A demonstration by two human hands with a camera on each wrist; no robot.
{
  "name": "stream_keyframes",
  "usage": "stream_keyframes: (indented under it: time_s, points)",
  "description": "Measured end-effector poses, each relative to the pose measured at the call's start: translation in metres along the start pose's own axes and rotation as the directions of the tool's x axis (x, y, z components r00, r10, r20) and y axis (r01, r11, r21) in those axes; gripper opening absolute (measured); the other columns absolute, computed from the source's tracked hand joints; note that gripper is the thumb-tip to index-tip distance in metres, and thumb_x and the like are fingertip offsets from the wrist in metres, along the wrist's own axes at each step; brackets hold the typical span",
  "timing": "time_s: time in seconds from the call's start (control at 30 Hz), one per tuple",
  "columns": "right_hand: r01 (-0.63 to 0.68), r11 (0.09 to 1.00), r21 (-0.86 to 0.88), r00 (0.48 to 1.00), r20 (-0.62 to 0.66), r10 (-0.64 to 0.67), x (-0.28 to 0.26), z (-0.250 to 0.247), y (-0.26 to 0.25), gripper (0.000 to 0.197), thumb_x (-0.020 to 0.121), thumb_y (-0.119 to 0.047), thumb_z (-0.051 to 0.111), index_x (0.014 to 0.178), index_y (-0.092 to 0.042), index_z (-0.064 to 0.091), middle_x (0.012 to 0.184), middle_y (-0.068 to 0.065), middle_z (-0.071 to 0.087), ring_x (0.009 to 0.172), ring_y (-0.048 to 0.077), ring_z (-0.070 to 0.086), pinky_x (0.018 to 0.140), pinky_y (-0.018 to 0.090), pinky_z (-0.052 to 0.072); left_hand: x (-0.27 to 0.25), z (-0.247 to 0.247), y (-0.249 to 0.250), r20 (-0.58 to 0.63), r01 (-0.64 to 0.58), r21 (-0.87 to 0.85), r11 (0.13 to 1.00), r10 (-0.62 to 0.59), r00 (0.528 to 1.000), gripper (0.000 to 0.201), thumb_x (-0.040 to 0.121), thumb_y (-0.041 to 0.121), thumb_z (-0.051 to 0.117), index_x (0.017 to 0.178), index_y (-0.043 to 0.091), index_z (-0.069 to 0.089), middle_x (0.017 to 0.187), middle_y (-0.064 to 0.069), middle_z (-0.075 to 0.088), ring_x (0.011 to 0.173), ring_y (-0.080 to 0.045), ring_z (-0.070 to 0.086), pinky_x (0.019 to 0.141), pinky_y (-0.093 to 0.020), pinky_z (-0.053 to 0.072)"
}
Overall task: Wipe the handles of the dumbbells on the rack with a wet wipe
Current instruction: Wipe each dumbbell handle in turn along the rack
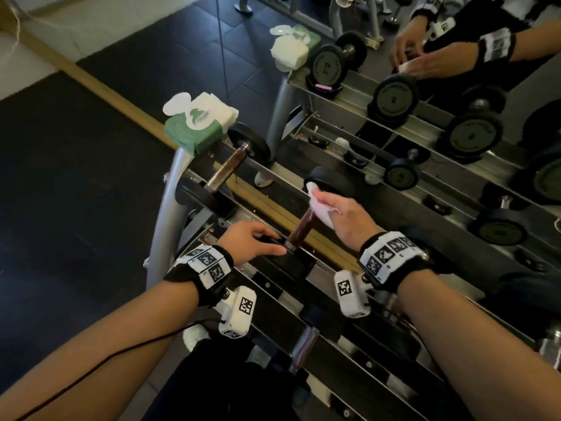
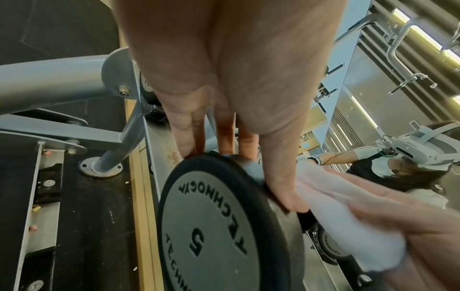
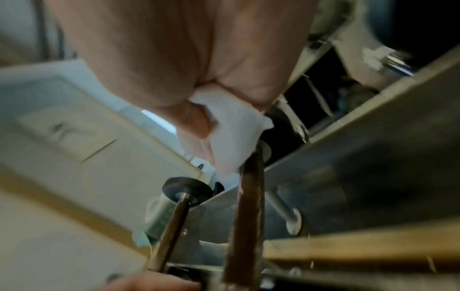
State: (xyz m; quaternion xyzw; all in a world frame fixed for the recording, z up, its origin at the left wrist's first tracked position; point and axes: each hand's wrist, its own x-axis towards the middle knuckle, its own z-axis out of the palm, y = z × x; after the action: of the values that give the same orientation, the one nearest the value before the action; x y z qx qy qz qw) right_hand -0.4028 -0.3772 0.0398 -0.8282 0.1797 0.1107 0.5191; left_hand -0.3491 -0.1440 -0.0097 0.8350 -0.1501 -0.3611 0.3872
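Observation:
A dumbbell lies across the top rails of the rack (image 1: 170, 208), its brown handle (image 1: 301, 228) running away from me. My left hand (image 1: 256, 240) grips the near black weight head marked 5 (image 2: 219, 226), fingers over its rim and thumb (image 2: 281, 183) on the inner edge. My right hand (image 1: 343, 215) holds a white wet wipe (image 1: 318, 208) bunched against the far part of the handle, close to the far head (image 1: 329, 179). In the right wrist view the wipe (image 3: 236, 139) touches the top of the handle (image 3: 248, 216).
A green pack of wipes (image 1: 197, 126) sits on the rack's left end, beside another dumbbell (image 1: 226, 168). A mirror (image 1: 455, 147) stands right behind the rack and doubles everything. A lower tier holds a further handle (image 1: 303, 347). Dark floor mats lie to the left.

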Motion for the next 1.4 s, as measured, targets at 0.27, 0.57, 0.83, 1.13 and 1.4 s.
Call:
stream_keyframes:
  time_s: [0.27, 0.57, 0.83, 1.13, 1.4]
  points:
    - [0.359, 0.598, -0.717, 0.931, 0.320, -0.175, 0.018, 0.009, 0.026, 0.090, 0.081, 0.012, 0.055, 0.153, -0.022, 0.014, 0.161, -0.001, -0.002, 0.141, 0.027, 0.036, 0.113, 0.039, 0.038, -0.003, 0.006, -0.004, -0.033, -0.028, -0.058, 0.998, 0.026, 0.999, 0.033, 0.075, 0.049, 0.078, 0.105, 0.039, 0.069, 0.107, 0.016, 0.063, 0.102, -0.002, 0.056, 0.083, -0.024, 0.041]
    - [0.456, 0.534, -0.712, 0.890, 0.353, -0.289, 0.023, 0.008, 0.034, 0.060, 0.098, -0.008, 0.045, 0.152, -0.018, 0.020, 0.162, 0.007, 0.012, 0.152, 0.023, 0.006, 0.122, 0.039, 0.012, -0.006, 0.005, -0.004, -0.027, -0.008, -0.070, 0.997, 0.006, 1.000, 0.035, 0.076, 0.049, 0.078, 0.109, 0.040, 0.067, 0.108, 0.016, 0.061, 0.101, -0.001, 0.055, 0.091, -0.030, 0.046]
    - [0.621, 0.333, -0.709, 0.772, 0.626, -0.109, 0.010, 0.023, 0.018, 0.079, 0.087, -0.001, 0.058, 0.153, -0.024, 0.021, 0.162, 0.000, 0.016, 0.151, 0.017, 0.004, 0.124, 0.039, 0.006, -0.010, 0.007, -0.002, -0.026, -0.028, -0.070, 0.997, 0.026, 0.999, 0.040, 0.078, 0.046, 0.077, 0.115, 0.037, 0.066, 0.110, 0.016, 0.059, 0.107, -0.009, 0.057, 0.095, -0.038, 0.051]
    - [0.419, 0.335, -0.844, 0.894, 0.447, 0.006, 0.025, -0.004, 0.003, 0.074, 0.094, -0.003, 0.050, 0.155, -0.020, 0.011, 0.164, 0.003, 0.010, 0.151, 0.021, 0.008, 0.122, 0.040, 0.012, -0.011, 0.006, -0.002, -0.018, -0.021, -0.114, 0.993, 0.019, 1.000, 0.031, 0.079, 0.044, 0.077, 0.107, 0.043, 0.064, 0.107, 0.018, 0.058, 0.102, -0.002, 0.055, 0.096, -0.036, 0.049]
    - [0.425, 0.486, -0.764, 0.863, 0.504, 0.039, 0.023, -0.009, 0.020, 0.079, 0.094, 0.002, 0.048, 0.155, -0.026, 0.006, 0.165, -0.002, 0.004, 0.150, 0.015, 0.007, 0.121, 0.042, 0.013, -0.012, 0.007, -0.003, -0.018, -0.027, -0.124, 0.992, 0.024, 1.000, 0.036, 0.079, 0.044, 0.077, 0.113, 0.038, 0.066, 0.113, 0.013, 0.061, 0.110, -0.008, 0.055, 0.101, -0.039, 0.046]
